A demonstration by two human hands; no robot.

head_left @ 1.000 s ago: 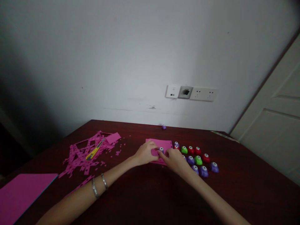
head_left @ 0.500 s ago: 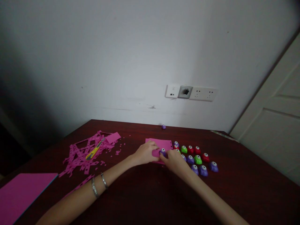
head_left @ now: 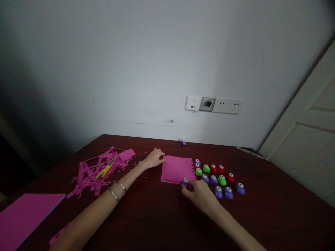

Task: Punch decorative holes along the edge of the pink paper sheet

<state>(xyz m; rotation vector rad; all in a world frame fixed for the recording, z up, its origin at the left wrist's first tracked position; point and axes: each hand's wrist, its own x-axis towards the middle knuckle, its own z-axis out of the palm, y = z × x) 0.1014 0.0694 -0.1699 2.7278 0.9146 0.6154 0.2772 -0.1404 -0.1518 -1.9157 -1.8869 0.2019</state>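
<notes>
A stack of pink paper sheets (head_left: 178, 169) lies on the dark table, with a row of small punched holes along its right edge. At its upper left corner is my left hand (head_left: 154, 158), thumb and fingers apart, with the thumb by the paper's edge. My right hand (head_left: 200, 193) is closed around a small purple craft punch (head_left: 184, 182) with a white round button, at the paper's lower edge. Right of the sheets stand several more craft punches in purple, green (head_left: 222, 180) and red (head_left: 230, 177).
Pink punched paper scraps (head_left: 90, 172) and a yellow utility knife (head_left: 104, 171) lie at the left. A large pink sheet (head_left: 28, 216) is at the front left. Another purple punch (head_left: 183, 143) stands near the wall, below the sockets (head_left: 227, 106).
My left hand has moved left and back, off the sheets to their upper left corner. My right hand has drawn the purple craft punch toward me, from over the paper to its lower edge.
</notes>
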